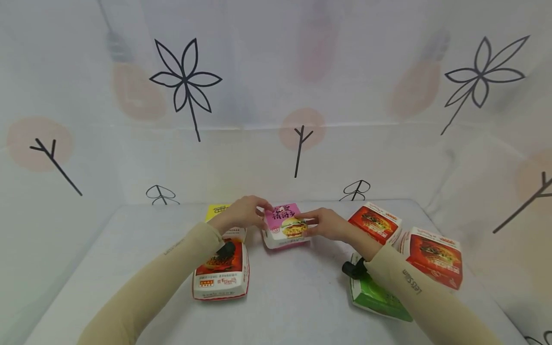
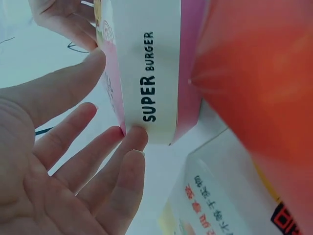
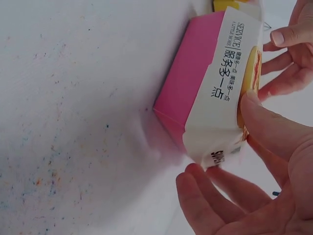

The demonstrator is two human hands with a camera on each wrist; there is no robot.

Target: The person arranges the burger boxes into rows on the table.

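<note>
Pink box, head view: the pink box [image 1: 276,220] is toward twelve o'clock at the far part of the table [image 1: 280,302], between both hands, burger picture uppermost.
Left hand, head view: the left hand [image 1: 247,212] is at the box's ten o'clock, its fingertips touching that edge.
Right hand, head view: the right hand [image 1: 328,224] pinches the three o'clock side between thumb and fingers.
Neighbours, head view: yellow box [image 1: 217,210] at nine o'clock from the pink one, a red box [image 1: 221,277] at eight, a green box [image 1: 381,297] at four, and two more red boxes [image 1: 374,223] [image 1: 434,256] around three.
Spread fingers, left wrist view: fairly straight and apart, thumb at the lid's edge, tips on the "SUPER BURGER" side.
Red blur, left wrist view: at two o'clock, probably a nearby box, too unfocused to be sure.
Thumb, right wrist view: over the lid, fingers round the corner at six o'clock.
Good handling: light, matched pressure from both sides should keep the thin card undented and the box square.
</note>
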